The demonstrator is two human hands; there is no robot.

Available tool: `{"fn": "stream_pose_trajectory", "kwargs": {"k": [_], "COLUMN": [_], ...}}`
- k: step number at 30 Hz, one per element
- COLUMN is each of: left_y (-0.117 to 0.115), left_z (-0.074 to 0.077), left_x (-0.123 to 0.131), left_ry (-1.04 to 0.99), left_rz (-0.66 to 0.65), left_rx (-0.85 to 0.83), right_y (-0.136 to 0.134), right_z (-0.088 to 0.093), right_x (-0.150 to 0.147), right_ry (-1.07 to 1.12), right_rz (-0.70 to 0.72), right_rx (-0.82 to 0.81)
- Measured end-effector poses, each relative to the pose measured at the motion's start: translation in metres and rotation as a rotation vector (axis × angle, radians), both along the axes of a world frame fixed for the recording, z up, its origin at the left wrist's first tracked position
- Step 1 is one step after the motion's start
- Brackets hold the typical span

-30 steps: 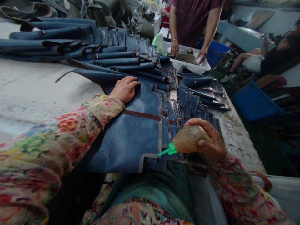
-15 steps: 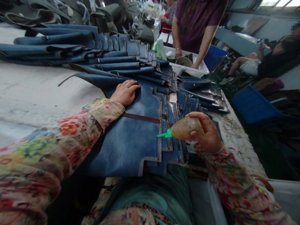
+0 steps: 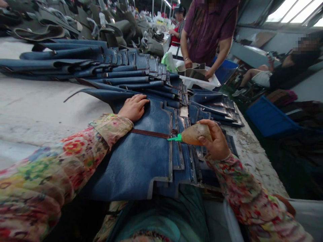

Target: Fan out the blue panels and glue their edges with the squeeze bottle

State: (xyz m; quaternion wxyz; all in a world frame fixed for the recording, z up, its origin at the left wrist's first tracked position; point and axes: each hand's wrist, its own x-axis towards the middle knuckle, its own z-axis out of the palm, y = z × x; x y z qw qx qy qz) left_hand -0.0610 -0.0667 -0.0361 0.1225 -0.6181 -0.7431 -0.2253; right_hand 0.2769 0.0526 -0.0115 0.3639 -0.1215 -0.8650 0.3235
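"Your right hand (image 3: pixel 218 143) is wrapped around a brown squeeze bottle (image 3: pixel 194 134), with its green tip (image 3: pixel 176 137) pointing left."

"Where does that tip sit?"

"It's at the right edge of the top blue sheet (image 3: pixel 136 158), next to the end of a brown strip (image 3: pixel 150 133). I can't tell if it touches."

"What is under your top sheet?"

"More blue sheets. They poke out to the right like steps, and some edges look shiny."

"And your left hand (image 3: pixel 133 107)?"

"It lies on the same top sheet, a bit farther off. Its back is up, its fingers are stretched out, and it grips nothing."

"What do you have past that hand?"

"Lots of folded blue pieces (image 3: pixel 75 64) lie in rows on the white table (image 3: pixel 83 101), reaching over to the far left. One more blue pile (image 3: pixel 214 104) lies by the right edge of the table."

"Who is over there, past your table?"

"Someone in a purple shirt (image 3: pixel 209 30) stands there, with hands at a white tub (image 3: pixel 202 83) that has curled pieces (image 3: pixel 195 72) in it. Far right, you have a blue bin (image 3: pixel 271 116), and behind it a person sitting down (image 3: pixel 280 74)."

"And way back?"

"A big grey heap (image 3: pixel 121 30) on the far left, and a bright window (image 3: pixel 294 11) on the far right."
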Motion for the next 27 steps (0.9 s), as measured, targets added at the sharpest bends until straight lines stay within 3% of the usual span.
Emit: {"fn": "stream_pose_trajectory", "kwargs": {"k": [15,22,27], "left_y": [0.0,-0.001,-0.001], "left_z": [0.001,0.001,0.001], "left_x": [0.001,0.002,0.001], "left_ry": [0.014,0.019,0.022], "left_rz": [0.019,0.013,0.019], "left_rx": [-0.019,-0.015,-0.016], "right_y": [0.055,0.062,0.066], "right_z": [-0.014,-0.005,-0.001], "right_x": [-0.047,-0.068,-0.077], "right_ry": [0.055,0.105,0.105], "right_rz": [-0.143,-0.251,-0.296], "right_rx": [0.006,0.049,-0.019]}}
